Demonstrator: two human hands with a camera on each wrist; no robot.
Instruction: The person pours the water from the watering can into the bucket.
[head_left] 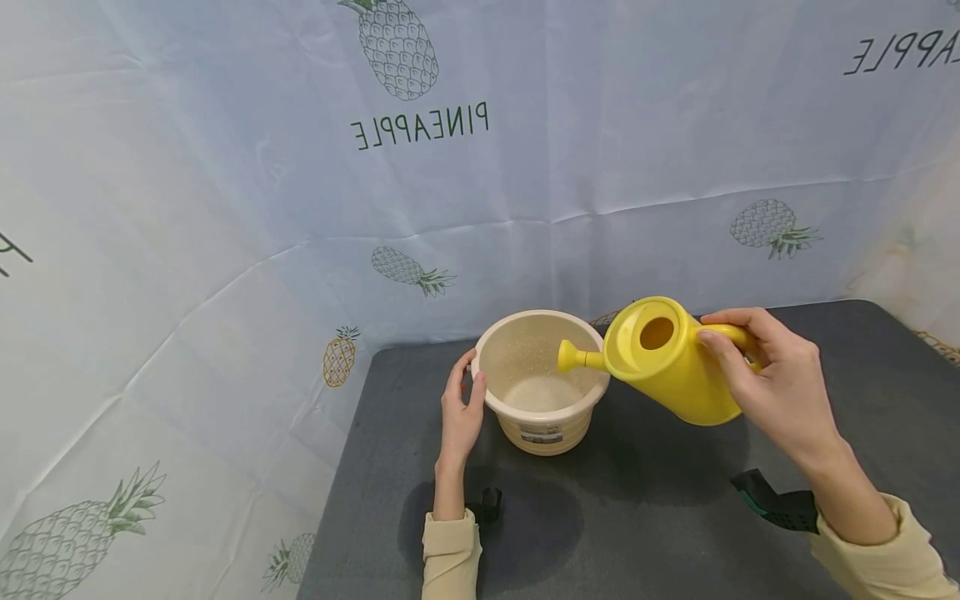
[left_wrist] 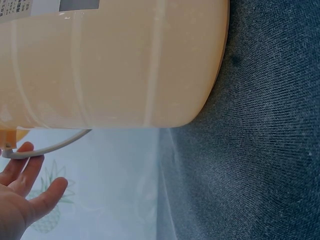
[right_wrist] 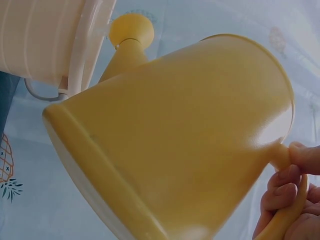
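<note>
Head view: one desk (head_left: pixel 360 533); on it, one bucket (head_left: pixel 532 367) just right of the left grip (head_left: pixel 462 417), whose relaxed fingers (head_left: pixel 459 375) touch it; one watering can (head_left: pixel 682 379) left of the right grip (head_left: pixel 783 383), which clasps one handle (head_left: pixel 729 334); one spout (head_left: pixel 572 357) overhangs the bucket.

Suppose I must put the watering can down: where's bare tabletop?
Bare tabletop lies before the bucket, between left sleeve and right sleeve, and right of the right hand. Crowded: the bucket's rim, where the left hand touches and the watering can points its spout.
</note>
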